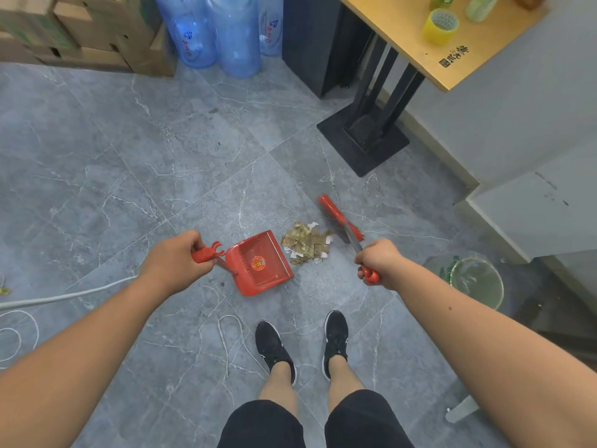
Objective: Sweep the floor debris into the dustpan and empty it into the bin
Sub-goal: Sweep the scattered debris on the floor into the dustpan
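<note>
water jugs [237,37] partly beyond top edge

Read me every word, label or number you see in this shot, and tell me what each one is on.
Nothing is clear enough to quote.
On the table: black printed characters and a small square mark near the edge, too small to read.
On the dustpan: a round red and yellow sticker, blurred.
On the water jugs: red and blue label marks, blurred.
On the cardboard boxes: green print, unreadable.
</note>
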A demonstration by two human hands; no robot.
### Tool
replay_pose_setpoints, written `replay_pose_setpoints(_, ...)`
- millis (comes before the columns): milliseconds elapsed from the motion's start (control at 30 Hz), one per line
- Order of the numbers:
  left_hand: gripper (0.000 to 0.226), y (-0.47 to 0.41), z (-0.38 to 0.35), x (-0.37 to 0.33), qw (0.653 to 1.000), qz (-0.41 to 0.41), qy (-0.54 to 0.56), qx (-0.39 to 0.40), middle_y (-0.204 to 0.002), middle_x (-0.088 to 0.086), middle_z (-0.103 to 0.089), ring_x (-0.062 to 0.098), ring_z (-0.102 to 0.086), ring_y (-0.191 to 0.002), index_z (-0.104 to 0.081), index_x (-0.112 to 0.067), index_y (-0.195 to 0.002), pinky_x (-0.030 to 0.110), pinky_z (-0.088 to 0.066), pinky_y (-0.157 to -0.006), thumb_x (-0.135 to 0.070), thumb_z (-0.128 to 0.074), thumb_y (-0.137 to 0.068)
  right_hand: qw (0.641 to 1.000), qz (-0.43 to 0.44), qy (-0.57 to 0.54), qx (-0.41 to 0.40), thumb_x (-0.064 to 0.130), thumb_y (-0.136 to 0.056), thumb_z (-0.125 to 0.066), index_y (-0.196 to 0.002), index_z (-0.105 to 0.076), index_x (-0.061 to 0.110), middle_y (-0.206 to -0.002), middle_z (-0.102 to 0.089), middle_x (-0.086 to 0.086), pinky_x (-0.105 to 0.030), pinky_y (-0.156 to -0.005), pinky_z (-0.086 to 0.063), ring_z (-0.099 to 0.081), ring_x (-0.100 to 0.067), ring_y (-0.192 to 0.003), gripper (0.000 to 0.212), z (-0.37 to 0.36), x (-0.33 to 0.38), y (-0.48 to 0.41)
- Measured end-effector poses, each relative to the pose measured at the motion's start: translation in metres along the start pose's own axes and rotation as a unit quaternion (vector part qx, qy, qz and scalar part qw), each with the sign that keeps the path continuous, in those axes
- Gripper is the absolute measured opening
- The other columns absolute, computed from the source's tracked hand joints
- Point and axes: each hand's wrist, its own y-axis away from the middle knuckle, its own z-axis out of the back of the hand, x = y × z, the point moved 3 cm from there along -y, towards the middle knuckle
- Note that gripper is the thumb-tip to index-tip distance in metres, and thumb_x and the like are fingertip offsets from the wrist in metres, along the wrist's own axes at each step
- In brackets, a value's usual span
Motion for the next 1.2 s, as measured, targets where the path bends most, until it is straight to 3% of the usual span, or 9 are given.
replay_pose_setpoints(100, 0.033, -0.004, -0.004, 0.000, 1.000, 0.009, -0.010, 0.001, -0.074, -0.005, -0.068, 0.026, -0.063, -0.070, -0.053, -0.024, -0.077, 0.037, -0.050, -0.064, -0.036, -0.084, -0.075, 0.999, -0.016, -0.027, 0.007, -0.013, -0.091, -0.048, -0.097, -0.044, 0.004, -0.063, -0.040, -0.010, -0.021, -0.037, -0.039, -0.039, -0.018, -0.041, 0.018, -0.015, -0.002, -0.010)
replay_pose_setpoints(267, 0.034, -0.004, -0.009, 0.006, 0.999, 0.031, -0.035, -0.005, -0.069, -0.008, -0.062, 0.026, -0.060, -0.067, -0.050, -0.025, -0.079, 0.034, -0.044, -0.061, -0.040, -0.081, -0.077, 0.998, -0.058, -0.010, 0.035, -0.007, -0.098, -0.038, -0.129, -0.042, -0.002, -0.070, -0.045, -0.013, -0.018, -0.035, -0.033, -0.038, -0.018, -0.047, 0.032, -0.044, -0.010, -0.026)
replay_pose_setpoints(400, 0.035, -0.007, -0.013, 0.001, 0.994, 0.038, -0.105, 0.007, -0.083, -0.004, -0.070, 0.025, -0.057, -0.071, -0.054, -0.029, -0.103, 0.034, -0.046, -0.066, -0.052, -0.071, -0.083, 0.996, -0.076, -0.004, 0.039, -0.006, -0.095, -0.030, -0.141, -0.036, 0.001, -0.071, -0.040, -0.010, -0.017, -0.036, -0.026, -0.032, -0.017, -0.051, 0.047, -0.077, -0.021, -0.030)
replay_pose_setpoints(533, 0.043, -0.009, -0.016, -0.005, 0.988, 0.048, -0.142, 0.026, -0.095, -0.002, -0.074, 0.023, -0.055, -0.075, -0.052, -0.032, -0.121, 0.034, -0.048, -0.069, -0.058, -0.062, -0.088, 0.993, -0.098, -0.015, 0.057, -0.005, -0.093, -0.029, -0.138, -0.041, 0.001, -0.068, -0.037, -0.007, -0.017, -0.037, -0.024, -0.028, -0.015, -0.049, 0.046, -0.103, -0.035, -0.019)
replay_pose_setpoints(867, 0.051, -0.012, -0.013, -0.006, 0.984, 0.051, -0.168, 0.031, -0.113, 0.001, -0.073, 0.028, -0.068, -0.102, -0.054, -0.030, -0.133, 0.035, -0.050, -0.074, -0.058, -0.057, -0.090, 0.991, -0.090, -0.028, 0.092, -0.004, -0.094, -0.036, -0.123, -0.044, -0.002, -0.065, -0.042, -0.010, -0.018, -0.036, -0.027, -0.032, -0.015, -0.042, 0.030, -0.121, -0.039, 0.009)
replay_pose_setpoints(1200, 0.035, -0.008, -0.015, -0.002, 0.984, 0.044, -0.172, 0.025, -0.099, -0.002, -0.073, 0.025, -0.067, -0.094, -0.067, -0.029, -0.109, 0.032, -0.046, -0.069, -0.056, -0.055, -0.090, 0.985, -0.091, -0.055, 0.135, -0.004, -0.095, -0.042, -0.091, -0.046, 0.003, -0.066, -0.040, -0.009, -0.018, -0.036, -0.029, -0.033, -0.010, -0.026, 0.009, -0.136, -0.041, 0.031)
